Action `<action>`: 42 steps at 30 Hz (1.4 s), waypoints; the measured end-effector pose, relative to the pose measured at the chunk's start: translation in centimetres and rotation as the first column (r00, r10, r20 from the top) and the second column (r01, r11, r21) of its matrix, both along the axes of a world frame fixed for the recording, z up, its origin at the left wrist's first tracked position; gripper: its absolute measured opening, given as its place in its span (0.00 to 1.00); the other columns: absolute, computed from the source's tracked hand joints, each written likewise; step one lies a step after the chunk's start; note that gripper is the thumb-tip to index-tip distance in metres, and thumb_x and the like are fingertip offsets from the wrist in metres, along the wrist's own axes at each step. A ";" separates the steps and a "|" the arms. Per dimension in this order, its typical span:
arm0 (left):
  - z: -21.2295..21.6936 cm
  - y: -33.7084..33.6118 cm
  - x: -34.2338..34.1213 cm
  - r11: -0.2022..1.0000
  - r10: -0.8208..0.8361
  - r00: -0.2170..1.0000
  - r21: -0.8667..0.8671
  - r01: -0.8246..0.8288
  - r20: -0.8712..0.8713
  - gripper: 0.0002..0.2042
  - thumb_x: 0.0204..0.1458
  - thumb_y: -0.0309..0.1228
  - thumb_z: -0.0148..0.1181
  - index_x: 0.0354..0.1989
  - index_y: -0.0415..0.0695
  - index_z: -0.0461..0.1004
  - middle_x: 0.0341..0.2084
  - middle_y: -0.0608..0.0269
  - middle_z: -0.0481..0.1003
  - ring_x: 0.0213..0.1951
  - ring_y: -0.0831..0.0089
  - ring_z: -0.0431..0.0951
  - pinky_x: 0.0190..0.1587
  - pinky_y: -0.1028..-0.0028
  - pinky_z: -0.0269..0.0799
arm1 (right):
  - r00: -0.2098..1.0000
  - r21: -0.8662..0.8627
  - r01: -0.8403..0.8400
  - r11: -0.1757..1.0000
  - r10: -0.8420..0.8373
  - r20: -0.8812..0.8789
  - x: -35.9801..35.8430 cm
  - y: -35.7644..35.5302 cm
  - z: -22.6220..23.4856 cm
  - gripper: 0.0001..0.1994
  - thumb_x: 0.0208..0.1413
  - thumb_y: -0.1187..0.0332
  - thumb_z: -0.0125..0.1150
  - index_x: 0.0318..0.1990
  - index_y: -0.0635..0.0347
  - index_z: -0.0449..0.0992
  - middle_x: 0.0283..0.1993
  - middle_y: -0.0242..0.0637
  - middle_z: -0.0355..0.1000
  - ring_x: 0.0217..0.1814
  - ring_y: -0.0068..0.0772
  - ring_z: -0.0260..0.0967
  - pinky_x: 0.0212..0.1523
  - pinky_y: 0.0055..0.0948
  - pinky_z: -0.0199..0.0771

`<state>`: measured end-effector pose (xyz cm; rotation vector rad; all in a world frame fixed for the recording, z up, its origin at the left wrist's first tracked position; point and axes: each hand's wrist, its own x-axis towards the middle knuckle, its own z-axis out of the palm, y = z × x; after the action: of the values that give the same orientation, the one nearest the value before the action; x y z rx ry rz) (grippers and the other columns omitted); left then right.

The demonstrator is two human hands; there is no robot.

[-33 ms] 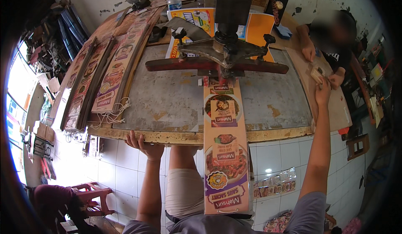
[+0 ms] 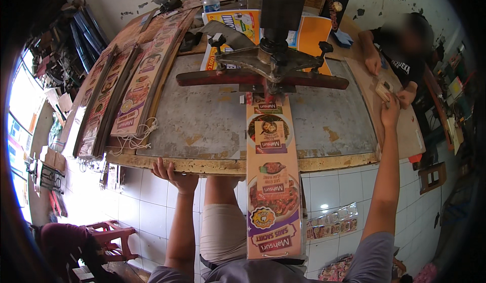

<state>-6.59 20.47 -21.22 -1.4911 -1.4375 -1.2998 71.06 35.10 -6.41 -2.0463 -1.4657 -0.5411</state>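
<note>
My left hand (image 2: 174, 175) is curled over the wooden front edge of the worktable (image 2: 202, 167), to the left of the strip. Stretched far to the right, my right hand (image 2: 390, 112) has its fingers on a small tan, flat piece (image 2: 383, 90), which looks like a little stack of cards. In front of me a long printed food-packaging strip (image 2: 272, 182) runs from beneath the red-barred press (image 2: 271, 80) and hangs over the table edge toward my lap. Neither hand touches the strip.
Bundles of printed strips (image 2: 134, 100) with white strings lie at the left. Behind the press are yellow printed sheets (image 2: 314, 35) and a water bottle (image 2: 211, 2). Another person (image 2: 405, 55) sits at the right, hands near mine. A red stool (image 2: 111, 240) stands at lower left.
The person at the right has shifted very slightly. My hands, the strip and the press stay where they were.
</note>
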 end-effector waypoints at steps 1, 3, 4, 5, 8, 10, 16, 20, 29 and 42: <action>-0.1 0.0 -0.2 1.000 -0.004 1.000 -0.003 0.004 -0.002 0.36 0.64 0.58 0.63 0.71 0.55 0.54 0.75 0.47 0.56 0.79 0.37 0.49 0.77 0.30 0.42 | 1.000 0.001 -0.002 1.000 0.002 0.000 -0.2 0.0 0.0 0.23 0.67 0.71 0.66 0.68 0.49 0.75 0.74 0.51 0.67 0.78 0.60 0.61 0.76 0.53 0.65; -0.3 -0.1 -0.3 1.000 -0.007 1.000 -0.006 0.007 -0.002 0.36 0.64 0.58 0.63 0.71 0.55 0.54 0.75 0.47 0.56 0.78 0.37 0.49 0.77 0.30 0.42 | 1.000 0.012 0.005 1.000 -0.005 -0.003 -0.4 -0.1 0.1 0.22 0.66 0.70 0.66 0.67 0.49 0.76 0.71 0.51 0.68 0.75 0.61 0.64 0.74 0.54 0.68; -0.3 0.0 -0.3 1.000 -0.010 1.000 -0.006 0.010 0.000 0.36 0.63 0.57 0.65 0.71 0.55 0.54 0.75 0.47 0.56 0.78 0.38 0.49 0.77 0.31 0.42 | 1.000 0.013 0.005 1.000 -0.005 -0.002 -0.3 -0.1 0.1 0.22 0.66 0.70 0.66 0.67 0.49 0.76 0.71 0.51 0.68 0.75 0.61 0.64 0.74 0.54 0.68; -0.3 0.0 -0.2 1.000 -0.014 1.000 -0.006 0.014 0.002 0.37 0.62 0.56 0.66 0.71 0.55 0.54 0.75 0.47 0.56 0.78 0.38 0.49 0.77 0.31 0.42 | 1.000 -0.011 0.013 1.000 -0.013 -0.027 -0.3 -0.1 0.2 0.22 0.67 0.69 0.66 0.68 0.48 0.75 0.74 0.50 0.66 0.78 0.59 0.61 0.76 0.54 0.65; -0.5 0.1 -0.2 1.000 -0.021 1.000 -0.007 0.021 0.008 0.38 0.61 0.55 0.67 0.71 0.55 0.54 0.75 0.47 0.56 0.78 0.38 0.50 0.77 0.31 0.42 | 0.999 -0.027 0.025 0.999 -0.026 -0.026 0.3 -0.2 0.2 0.23 0.68 0.68 0.66 0.69 0.47 0.74 0.76 0.49 0.64 0.81 0.58 0.57 0.78 0.54 0.63; -0.4 0.1 -0.2 1.000 -0.017 1.000 -0.005 0.017 0.004 0.38 0.61 0.55 0.67 0.71 0.55 0.54 0.75 0.47 0.55 0.78 0.39 0.50 0.77 0.31 0.42 | 1.000 -0.021 0.024 1.000 -0.024 -0.006 -0.1 -0.1 0.1 0.23 0.68 0.68 0.66 0.69 0.47 0.74 0.76 0.49 0.64 0.81 0.57 0.57 0.78 0.54 0.63; -0.6 0.2 -0.5 1.000 -0.022 1.000 0.009 0.022 0.004 0.37 0.61 0.56 0.67 0.70 0.55 0.55 0.75 0.48 0.55 0.79 0.39 0.49 0.78 0.31 0.41 | 1.000 0.025 0.016 1.000 -0.017 0.015 -0.7 -0.1 0.2 0.22 0.66 0.71 0.66 0.67 0.50 0.75 0.72 0.49 0.68 0.79 0.59 0.60 0.76 0.54 0.65; -0.8 0.1 -0.5 1.000 -0.025 1.000 0.002 0.025 0.007 0.37 0.60 0.56 0.69 0.70 0.55 0.55 0.76 0.49 0.55 0.79 0.40 0.48 0.78 0.31 0.40 | 1.000 0.022 0.011 1.000 -0.010 -0.028 -0.2 -0.1 0.0 0.22 0.65 0.70 0.67 0.66 0.51 0.76 0.73 0.49 0.68 0.79 0.58 0.60 0.77 0.53 0.64; -0.5 0.2 -0.4 0.999 -0.034 0.999 0.012 0.034 -0.003 0.37 0.59 0.55 0.70 0.70 0.55 0.56 0.75 0.49 0.55 0.79 0.40 0.49 0.78 0.31 0.39 | 0.999 0.020 -0.008 1.000 0.009 -0.040 0.1 -0.1 0.1 0.21 0.66 0.70 0.66 0.66 0.51 0.76 0.75 0.50 0.66 0.79 0.57 0.61 0.77 0.51 0.65; -0.3 0.4 -0.1 1.000 -0.009 1.000 0.029 0.008 0.007 0.35 0.64 0.62 0.59 0.70 0.55 0.56 0.75 0.49 0.56 0.78 0.40 0.50 0.77 0.31 0.42 | 0.998 0.011 0.009 1.000 -0.009 -0.060 -0.1 -0.2 0.2 0.22 0.66 0.71 0.65 0.67 0.48 0.75 0.74 0.50 0.66 0.78 0.57 0.62 0.77 0.51 0.66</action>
<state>-6.71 20.89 -21.52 -1.4770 -1.4124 -1.3265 70.96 34.92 -6.23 -2.0439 -1.4162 -0.4859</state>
